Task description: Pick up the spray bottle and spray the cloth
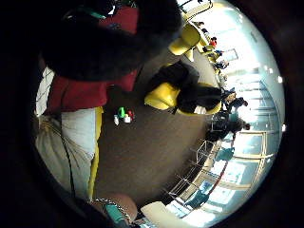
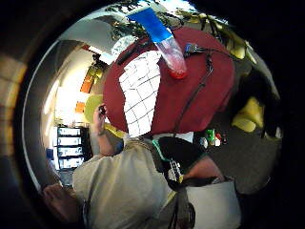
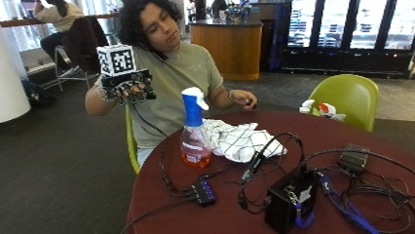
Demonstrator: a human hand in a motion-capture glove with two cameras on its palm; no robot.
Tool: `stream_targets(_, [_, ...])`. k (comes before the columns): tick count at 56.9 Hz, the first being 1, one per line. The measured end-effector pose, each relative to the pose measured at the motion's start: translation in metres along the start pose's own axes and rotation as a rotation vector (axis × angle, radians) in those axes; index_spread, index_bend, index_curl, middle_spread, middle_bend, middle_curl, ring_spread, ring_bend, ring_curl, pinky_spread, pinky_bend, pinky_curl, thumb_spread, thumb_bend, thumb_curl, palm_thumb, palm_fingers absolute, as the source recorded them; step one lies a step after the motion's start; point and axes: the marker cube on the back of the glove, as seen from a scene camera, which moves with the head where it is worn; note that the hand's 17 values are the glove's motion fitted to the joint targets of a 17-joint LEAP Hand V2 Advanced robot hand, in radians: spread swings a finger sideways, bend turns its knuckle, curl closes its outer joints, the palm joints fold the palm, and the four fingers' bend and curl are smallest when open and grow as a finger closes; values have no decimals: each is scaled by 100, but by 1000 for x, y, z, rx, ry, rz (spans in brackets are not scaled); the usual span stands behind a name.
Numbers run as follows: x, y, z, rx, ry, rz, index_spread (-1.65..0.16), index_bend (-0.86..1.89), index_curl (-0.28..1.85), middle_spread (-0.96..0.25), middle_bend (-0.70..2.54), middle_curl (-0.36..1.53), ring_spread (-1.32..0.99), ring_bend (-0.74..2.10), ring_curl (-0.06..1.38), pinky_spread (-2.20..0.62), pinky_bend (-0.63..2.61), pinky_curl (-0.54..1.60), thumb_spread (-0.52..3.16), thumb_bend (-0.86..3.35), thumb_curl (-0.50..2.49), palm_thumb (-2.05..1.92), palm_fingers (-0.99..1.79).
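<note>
My grip (image 3: 125, 87) is hanging up in the air at about shoulder height, off to my right side, holding nothing. The fingers are drooping in a relaxed curl, nowhere near the table (image 3: 363, 146) yet.

The bottle (image 3: 193, 129) is standing upright on the table in front of me, blue trigger head on top, orange liquid in the bottom part. Its long axis is running straight up and down, so I'm guessing a sideways wrap around the neck under the trigger is what the pickup is calling for. From where my grip is sitting, the bottle is lying down and forward, toward the middle of my body, well apart from the glove.

The cloth (image 3: 240, 139) is lying bunched just beside the bottle, on the side away from my grip, white with a dark grid pattern. So the nozzle is probably needing a turn toward it once the bottle is lifted.

My bare hand (image 3: 245, 99) is hovering over the far edge of the table behind the cloth. It's nearer to both than my gloved one, but it's not the one doing the job.
</note>
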Motion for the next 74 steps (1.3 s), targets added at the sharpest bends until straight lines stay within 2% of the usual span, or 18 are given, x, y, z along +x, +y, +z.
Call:
stream_targets(8, [1,-4,2,-36,-5,-35,-32,9,6,2,25,13,-3,39,16,16,54,20,73,16,14,39,33])
stream_targets(19, [4,-3,1,-16,-14,-41,-37,12,11,2,26,20,-4,41,20,20,55,25,92,8,21,43,29])
stream_targets(27, [4,-11,2,-2,-73,-45,-39,13,13,2,25,24,-5,42,23,21,54,27,98,3,25,46,29])
stream_targets(49, [-9,-77,31,36,-447,-88,-38,11,16,2,26,30,-6,46,27,19,52,31,103,-1,33,60,32])
stream_targets(59, [-15,-109,43,114,-670,-94,-37,11,16,1,27,32,-6,47,29,19,51,32,103,-2,35,64,33])
stream_targets(74, [-22,-153,56,184,-870,-69,-35,11,16,2,27,34,-5,48,30,19,50,33,102,-2,36,68,35])
